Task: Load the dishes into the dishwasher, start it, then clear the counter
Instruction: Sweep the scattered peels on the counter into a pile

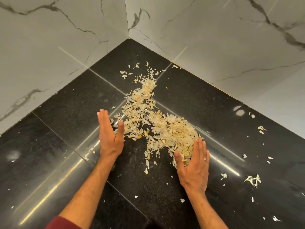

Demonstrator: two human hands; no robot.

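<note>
A pile of pale, dry peel scraps point(158, 123) lies spread over the black granite counter point(69, 146), running from the corner toward me. My left hand point(110, 136) stands on its edge at the pile's left side, fingers straight and together, palm facing the scraps. My right hand point(194, 164) rests at the pile's near right end, fingers spread, palm cupped against the thickest heap. A ring shows on one of its fingers. Neither hand holds anything.
White marble-look tiled walls point(214, 38) meet in a corner behind the pile. Stray scraps are scattered to the right, with a larger clump point(252, 180) near the right edge. A dark red sleeve point(62, 223) shows at the bottom left.
</note>
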